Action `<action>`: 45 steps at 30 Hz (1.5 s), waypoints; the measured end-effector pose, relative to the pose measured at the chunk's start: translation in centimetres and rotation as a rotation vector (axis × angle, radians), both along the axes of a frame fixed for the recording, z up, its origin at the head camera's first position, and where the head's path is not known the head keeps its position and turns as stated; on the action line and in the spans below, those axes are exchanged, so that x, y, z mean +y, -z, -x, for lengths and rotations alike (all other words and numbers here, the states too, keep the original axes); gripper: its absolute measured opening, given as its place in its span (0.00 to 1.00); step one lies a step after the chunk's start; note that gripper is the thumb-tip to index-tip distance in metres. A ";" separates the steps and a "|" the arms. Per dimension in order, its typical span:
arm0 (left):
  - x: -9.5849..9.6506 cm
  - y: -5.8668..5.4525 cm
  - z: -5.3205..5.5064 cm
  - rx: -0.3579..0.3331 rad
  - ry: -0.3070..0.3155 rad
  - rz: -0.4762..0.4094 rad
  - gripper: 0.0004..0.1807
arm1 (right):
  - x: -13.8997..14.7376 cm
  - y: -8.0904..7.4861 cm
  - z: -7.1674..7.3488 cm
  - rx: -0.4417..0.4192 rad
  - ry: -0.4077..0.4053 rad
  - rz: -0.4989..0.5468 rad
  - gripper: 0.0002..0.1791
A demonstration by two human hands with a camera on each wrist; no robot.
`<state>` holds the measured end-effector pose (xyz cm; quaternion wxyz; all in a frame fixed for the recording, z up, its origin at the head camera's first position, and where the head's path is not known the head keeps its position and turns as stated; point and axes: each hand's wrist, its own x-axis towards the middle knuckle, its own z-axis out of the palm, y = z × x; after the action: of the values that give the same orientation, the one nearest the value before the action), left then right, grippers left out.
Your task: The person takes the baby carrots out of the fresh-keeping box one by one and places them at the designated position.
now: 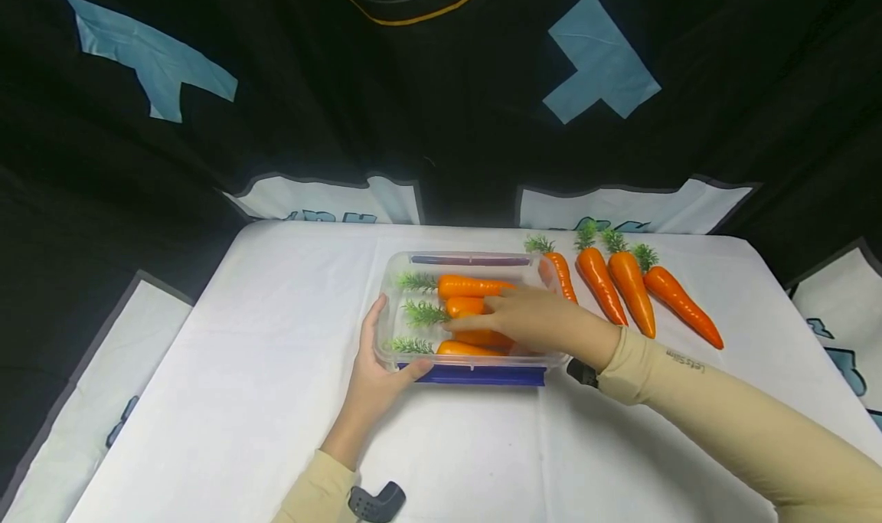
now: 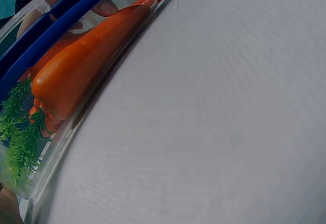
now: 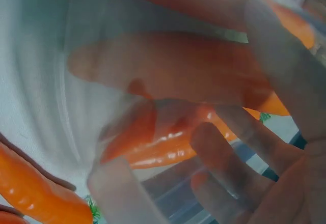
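Note:
A clear plastic food container [image 1: 393, 316] with a blue latch flap [image 1: 475, 375] stands on the white table. Several orange carrots [image 1: 472, 286] with feathery green tops lie side by side in it, greens to the left. My left hand [image 1: 375, 374] grips the container's near left corner, thumb over the rim. Inside the container, my right hand [image 1: 527, 318] reaches over the middle carrots, its fingers spread and touching them. Through the clear wall, the right wrist view shows the thumb [image 3: 285, 56] lying across one carrot [image 3: 168, 71], with the fingers apart below. Its carrots' right ends are mostly covered in the head view.
Right of the container, several more carrots [image 1: 630, 286] lie on the white tabletop [image 1: 276, 339], greens pointing away. One of them [image 1: 561, 274] lies close against the container's right side. A dark patterned curtain [image 1: 441, 125] hangs behind the table.

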<state>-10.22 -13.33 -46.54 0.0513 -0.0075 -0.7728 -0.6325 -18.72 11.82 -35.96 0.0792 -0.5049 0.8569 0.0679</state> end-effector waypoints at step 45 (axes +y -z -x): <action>0.0 0.0 0.0 -0.011 -0.016 0.029 0.61 | 1.8 -1.3 1.0 -0.279 0.293 0.530 0.45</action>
<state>-10.18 -13.28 -46.50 0.0519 0.0015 -0.7822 -0.6208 -19.74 13.59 -34.67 0.0706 -0.3836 0.8892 -0.2391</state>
